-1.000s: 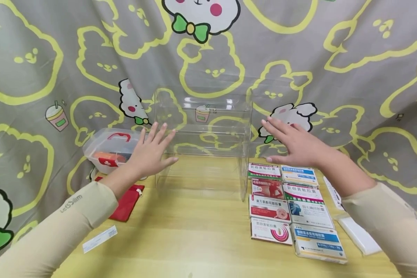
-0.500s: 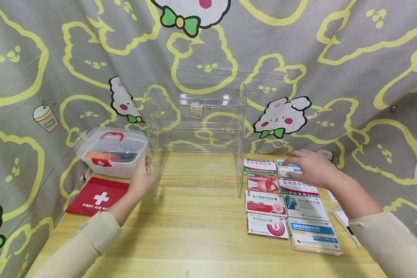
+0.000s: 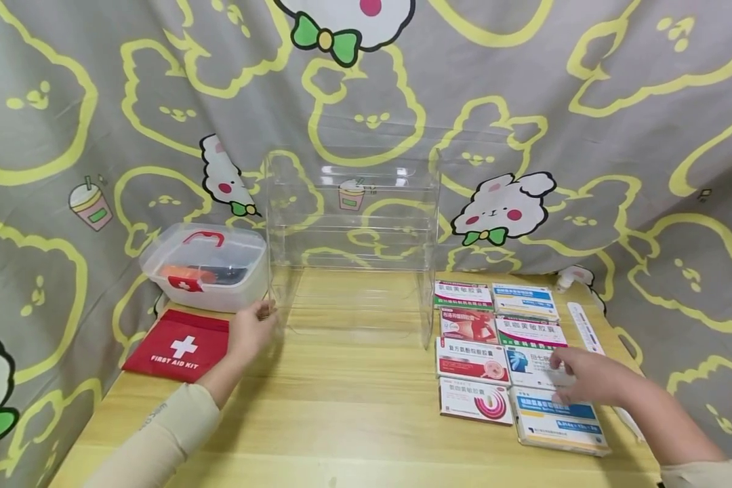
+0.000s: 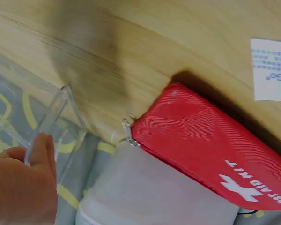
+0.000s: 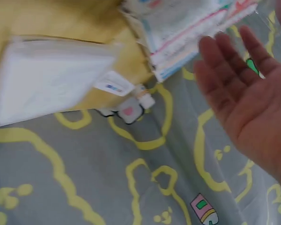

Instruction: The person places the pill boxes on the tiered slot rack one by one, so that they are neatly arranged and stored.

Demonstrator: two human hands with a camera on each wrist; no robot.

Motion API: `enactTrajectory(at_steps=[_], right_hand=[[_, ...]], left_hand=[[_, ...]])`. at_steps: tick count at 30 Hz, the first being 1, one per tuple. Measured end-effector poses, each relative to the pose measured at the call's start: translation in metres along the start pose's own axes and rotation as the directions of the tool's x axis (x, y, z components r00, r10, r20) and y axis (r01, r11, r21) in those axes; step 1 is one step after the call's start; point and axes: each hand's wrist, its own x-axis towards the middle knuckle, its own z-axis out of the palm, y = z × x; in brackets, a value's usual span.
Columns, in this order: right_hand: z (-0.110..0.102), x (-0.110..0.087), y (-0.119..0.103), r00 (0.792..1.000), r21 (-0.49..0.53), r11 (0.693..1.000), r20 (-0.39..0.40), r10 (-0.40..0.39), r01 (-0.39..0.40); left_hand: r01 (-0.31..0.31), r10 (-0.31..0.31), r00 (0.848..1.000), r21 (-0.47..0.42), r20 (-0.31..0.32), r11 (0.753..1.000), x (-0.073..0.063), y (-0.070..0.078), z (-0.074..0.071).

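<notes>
A clear acrylic tiered rack (image 3: 429, 291) stands in the middle, against the curtain. My left hand (image 3: 253, 333) is at its lower left side; in the left wrist view, the fingers (image 4: 43, 147) hold the edge of the clear side panel (image 4: 54, 112), with the thumb hidden. My right hand (image 3: 600, 379) hovers over the medicine boxes on the right, fingers loosely bent and holding nothing. Beneath it are a white box with a blue head picture (image 3: 521, 366) and a blue-and-white box (image 3: 561, 423). Its palm (image 5: 253, 108) shows bare in the right wrist view.
Several more medicine boxes (image 3: 466, 325) lie in two columns. Left of the rack stands a translucent first aid box (image 3: 238, 295) with a red handle, behind a red first aid pouch (image 3: 158, 362). A white packet (image 5: 47, 79) and a white strip (image 3: 585, 329) lie far right.
Both hands were spread in the air before the rack. The left has lowered to the rack's side panel; the right has come down and nearer, over the front medicine boxes.
</notes>
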Motion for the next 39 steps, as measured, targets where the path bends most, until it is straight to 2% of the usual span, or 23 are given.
enactTrajectory(at_steps=[2, 4, 8, 12, 15, 26, 33, 39], right_hand=[[0.007, -0.003, 0.008, 0.998, 0.015, 0.999, 0.056, 0.042, -0.043], [0.015, -0.006, 0.014, 0.995, -0.004, 0.998, 0.076, 0.061, -0.061], [0.031, -0.01, 0.022, 0.998, -0.067, 0.997, 0.049, 0.049, -0.046], [0.041, -0.012, 0.025, 0.998, -0.089, 0.994, 0.018, 0.065, -0.063], [0.044, -0.015, 0.025, 0.996, -0.086, 0.993, 0.011, 0.084, -0.083], [0.05, -0.034, 0.031, 0.996, -0.07, 0.996, -0.07, 0.054, -0.059], [0.05, -0.034, 0.033, 0.994, -0.049, 0.998, -0.109, 0.025, -0.031], [0.051, -0.039, 0.035, 0.991, -0.012, 0.997, -0.115, 0.075, -0.077]], left_hand=[[0.006, -0.006, 1.0, 0.005, -0.012, 1.0, 0.001, -0.001, 0.0], [0.012, -0.012, 1.0, 0.006, -0.023, 1.0, 0.002, -0.002, 0.0], [0.022, -0.022, 0.999, -0.002, -0.037, 1.0, 0.004, -0.002, 0.001], [0.011, -0.011, 0.999, -0.015, -0.042, 1.0, 0.003, -0.003, 0.002], [-0.003, 0.002, 0.999, -0.023, -0.047, 1.0, 0.002, -0.003, 0.002], [-0.014, 0.014, 0.999, 0.01, -0.05, 1.0, 0.001, -0.002, 0.0], [-0.025, 0.028, 0.995, 0.03, -0.097, 0.999, 0.002, -0.005, -0.002], [-0.044, 0.045, 0.997, 0.023, -0.063, 0.999, 0.001, -0.005, 0.002]])
